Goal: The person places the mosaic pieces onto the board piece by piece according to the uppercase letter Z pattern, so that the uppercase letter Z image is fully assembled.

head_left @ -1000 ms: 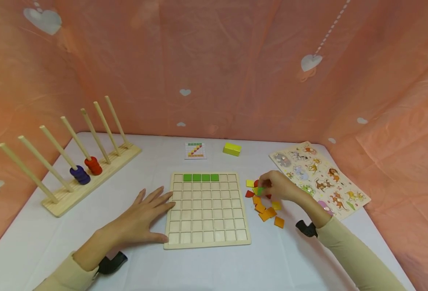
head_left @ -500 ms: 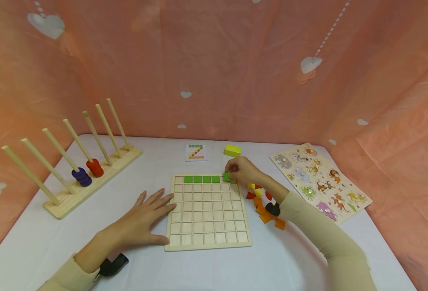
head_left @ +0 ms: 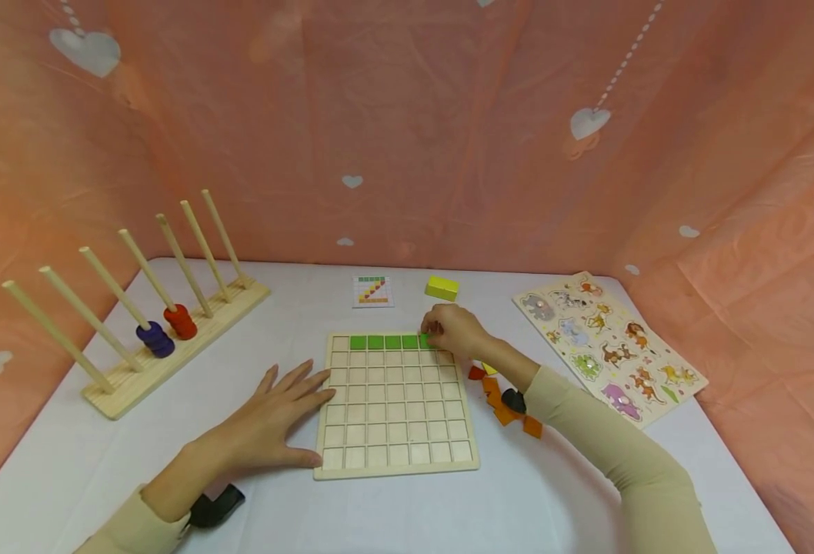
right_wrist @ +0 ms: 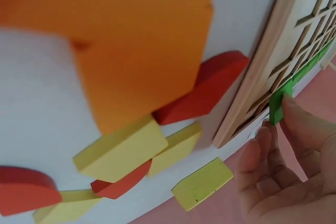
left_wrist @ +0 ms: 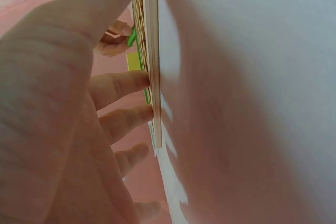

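Note:
A square wooden grid board point(head_left: 396, 402) lies on the white table, with several green square tiles point(head_left: 375, 342) side by side in its far row. Between thumb and fingers, my right hand point(head_left: 458, 331) pinches another green tile point(right_wrist: 276, 106) at the right end of that row. In the right wrist view this tile is tilted against the board, partly over a cell. My left hand point(head_left: 268, 422) has its fingers spread, with thumb and fingertips touching the board's left edge. Orange tiles point(head_left: 533, 426), red pieces point(head_left: 476, 372) and yellow pieces point(right_wrist: 122, 148) lie right of the board, partly hidden by the right forearm.
Behind the board are a small pattern card point(head_left: 372, 292) and a yellow block point(head_left: 442, 288). A wooden peg stand point(head_left: 125, 391) with blue rings point(head_left: 155, 339) and red rings point(head_left: 181, 322) stands at left. An animal puzzle board point(head_left: 595, 362) lies at right.
My right hand has picked up the green tile from the loose pieces and carried it left to the board's far row, next to the other green tiles. My left hand has stayed in place.

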A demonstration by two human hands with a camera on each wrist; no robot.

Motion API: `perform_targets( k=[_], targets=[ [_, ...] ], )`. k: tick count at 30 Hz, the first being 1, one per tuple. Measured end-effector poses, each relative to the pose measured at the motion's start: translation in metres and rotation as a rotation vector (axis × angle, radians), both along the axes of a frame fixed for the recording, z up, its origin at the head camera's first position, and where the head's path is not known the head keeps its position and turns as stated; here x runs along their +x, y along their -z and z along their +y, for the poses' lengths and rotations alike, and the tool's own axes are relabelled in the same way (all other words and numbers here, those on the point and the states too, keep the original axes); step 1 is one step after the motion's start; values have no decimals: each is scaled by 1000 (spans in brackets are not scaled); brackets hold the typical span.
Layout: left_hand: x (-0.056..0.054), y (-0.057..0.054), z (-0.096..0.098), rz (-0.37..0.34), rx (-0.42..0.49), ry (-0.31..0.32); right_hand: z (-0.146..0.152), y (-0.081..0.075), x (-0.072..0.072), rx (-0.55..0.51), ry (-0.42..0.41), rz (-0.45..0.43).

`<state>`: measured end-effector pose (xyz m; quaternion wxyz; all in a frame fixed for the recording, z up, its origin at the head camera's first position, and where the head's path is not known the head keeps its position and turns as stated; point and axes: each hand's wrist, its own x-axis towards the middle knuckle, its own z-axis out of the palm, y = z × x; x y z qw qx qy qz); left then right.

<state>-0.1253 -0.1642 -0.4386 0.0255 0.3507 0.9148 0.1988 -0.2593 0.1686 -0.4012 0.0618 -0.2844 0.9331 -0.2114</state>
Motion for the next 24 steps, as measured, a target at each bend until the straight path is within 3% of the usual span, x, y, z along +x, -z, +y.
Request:
perform_targets(
  k=[24],
  targets=[
    [1,-1,1,-14,-4,-10,-5,-4,3,73,-6,3]
  ],
)
